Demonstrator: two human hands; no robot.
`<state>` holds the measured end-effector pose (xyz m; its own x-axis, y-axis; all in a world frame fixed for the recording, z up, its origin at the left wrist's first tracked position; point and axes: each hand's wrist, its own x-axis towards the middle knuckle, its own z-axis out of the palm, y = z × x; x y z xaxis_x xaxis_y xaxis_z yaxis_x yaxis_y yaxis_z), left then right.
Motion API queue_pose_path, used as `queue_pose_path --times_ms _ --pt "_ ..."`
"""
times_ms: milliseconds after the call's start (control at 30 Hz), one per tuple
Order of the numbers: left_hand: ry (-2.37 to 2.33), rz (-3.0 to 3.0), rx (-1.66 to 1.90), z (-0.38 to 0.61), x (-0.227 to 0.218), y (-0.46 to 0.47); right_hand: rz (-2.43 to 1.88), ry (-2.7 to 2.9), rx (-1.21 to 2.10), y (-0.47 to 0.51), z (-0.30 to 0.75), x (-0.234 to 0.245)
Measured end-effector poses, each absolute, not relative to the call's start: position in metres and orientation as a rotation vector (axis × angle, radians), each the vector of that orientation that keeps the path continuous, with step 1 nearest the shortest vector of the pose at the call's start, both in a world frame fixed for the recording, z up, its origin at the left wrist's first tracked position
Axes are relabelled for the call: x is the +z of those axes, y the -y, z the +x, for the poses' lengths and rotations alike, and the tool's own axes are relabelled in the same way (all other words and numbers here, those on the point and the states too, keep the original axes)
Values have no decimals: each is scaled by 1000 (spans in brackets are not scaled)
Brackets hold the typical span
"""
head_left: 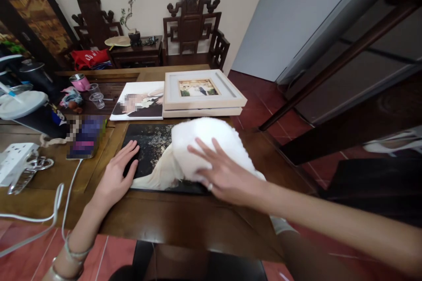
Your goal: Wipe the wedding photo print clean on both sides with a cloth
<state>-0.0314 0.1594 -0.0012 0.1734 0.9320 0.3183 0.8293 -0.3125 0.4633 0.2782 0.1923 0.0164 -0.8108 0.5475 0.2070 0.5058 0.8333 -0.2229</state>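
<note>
Well to the left of the dark picture panel (145,140), a white power strip (13,158) lies on the wooden table (158,213), with a clear hair clip (31,170) just beside it. Nearer the panel's left side is a phone (87,138) with a white cable (71,193) plugged in. The left hand (116,172) lies palm down over the panel's left edge, fingers extended, thumb apart, grasping nothing. Behind the panel's left half is a white-edged photo print (141,103). The panel itself lies flat, near-black, with pale speckles across its middle and a cream, fabric-like shape sweeping up from its lower left corner. A stack of pale-framed pictures (211,105) stands behind its right half. A thick, fluffy white cloth (209,131) covers the panel's right part; on top, the right hand (220,171), wearing a ring, spreads its fingers without closing around it.
</note>
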Motion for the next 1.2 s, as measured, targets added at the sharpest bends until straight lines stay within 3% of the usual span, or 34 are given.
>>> queue_pose_path --times_ms 200,367,600,800,967,1200 --pt "-1725 2251 735 -31 1 -157 -597 2773 343 -121 272 21" --pt "-1710 2218 676 -32 6 -153 -691 2788 494 -170 276 33" --pt "-1697 2271 686 -35 2 -148 -781 2785 269 -252 283 31" --pt "-1694 2278 729 -35 -2 -150 -818 2805 141 -197 276 16" --pt "-1695 2264 703 -34 1 -150 -582 2721 179 -132 272 10" --pt "-1691 2277 689 -36 0 -151 -782 2898 374 -202 273 31"
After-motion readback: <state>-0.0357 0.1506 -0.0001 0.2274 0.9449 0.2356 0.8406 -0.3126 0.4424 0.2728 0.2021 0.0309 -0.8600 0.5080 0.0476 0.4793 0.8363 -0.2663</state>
